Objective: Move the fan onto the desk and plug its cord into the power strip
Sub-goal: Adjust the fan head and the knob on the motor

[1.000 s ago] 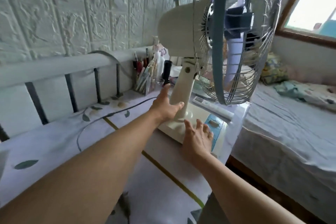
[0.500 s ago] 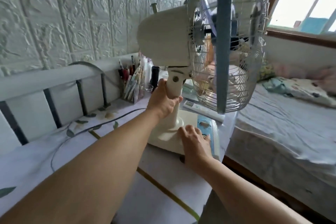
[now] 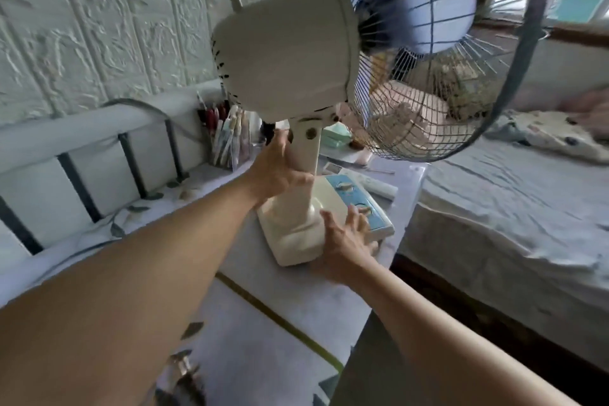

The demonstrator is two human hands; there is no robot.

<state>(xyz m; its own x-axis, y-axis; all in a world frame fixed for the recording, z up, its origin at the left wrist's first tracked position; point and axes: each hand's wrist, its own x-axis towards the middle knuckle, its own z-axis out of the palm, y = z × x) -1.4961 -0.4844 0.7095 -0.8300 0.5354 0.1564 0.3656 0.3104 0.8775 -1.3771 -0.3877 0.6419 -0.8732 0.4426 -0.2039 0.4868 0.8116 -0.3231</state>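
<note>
A cream table fan (image 3: 286, 53) with a wire cage and pale blue blades stands on the desk (image 3: 296, 313), which has a white cloth with a leaf print. My left hand (image 3: 275, 171) is wrapped around the fan's neck. At the near right corner of the fan's base (image 3: 290, 241), my right hand (image 3: 346, 247) grips the edge, beside the blue control panel (image 3: 356, 198). A grey cord (image 3: 145, 105) loops over the rail behind the desk. No power strip shows in the view.
A clear holder of pens and brushes (image 3: 227, 135) stands at the desk's back, next to a white rail with dark bars (image 3: 82, 135). A white remote (image 3: 372, 181) lies past the fan's base. A bed (image 3: 514, 208) adjoins the desk's right edge, under a window.
The fan has turned, so its motor housing now faces me and the cage points right. My left hand went from open beside the neck to gripping it; my right hand slid to the base's corner.
</note>
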